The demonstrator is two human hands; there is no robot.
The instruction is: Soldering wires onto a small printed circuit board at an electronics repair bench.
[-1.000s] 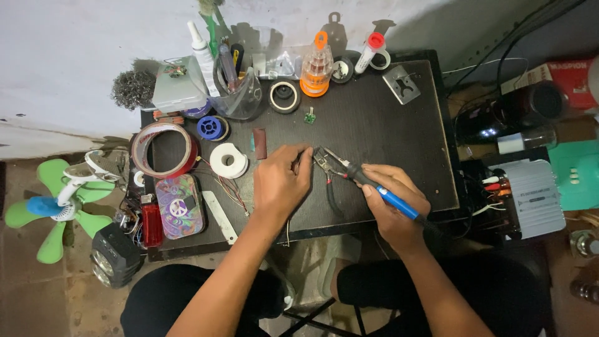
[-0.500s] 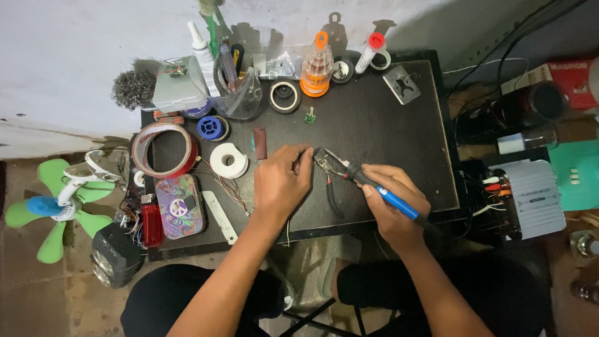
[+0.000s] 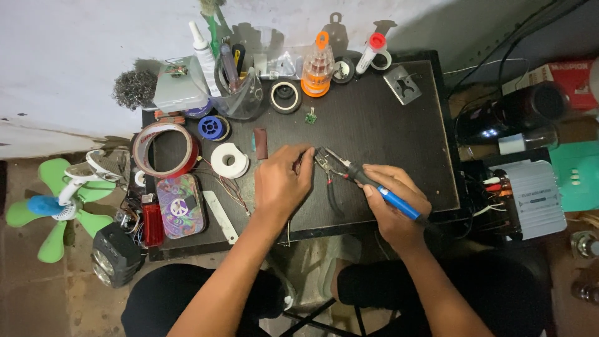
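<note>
My right hand [image 3: 394, 203] grips a blue-handled soldering iron [image 3: 380, 192], its tip pointing up-left toward a small metal part with wires [image 3: 327, 162] on the dark table [image 3: 374, 125]. My left hand [image 3: 282, 184] rests on the table with its fingertips pinched at that same part. A black cable [image 3: 331, 200] loops down from the part between both hands.
Rolls of tape [image 3: 165, 150], a white tape roll [image 3: 229, 160], a blue solder spool [image 3: 212, 127], a clear tool cup [image 3: 240, 93], an orange bottle [image 3: 316, 65] and a colourful tin [image 3: 180, 206] crowd the table's left and back. A green fan [image 3: 50, 203] lies left; electronics [image 3: 530, 200] sit right.
</note>
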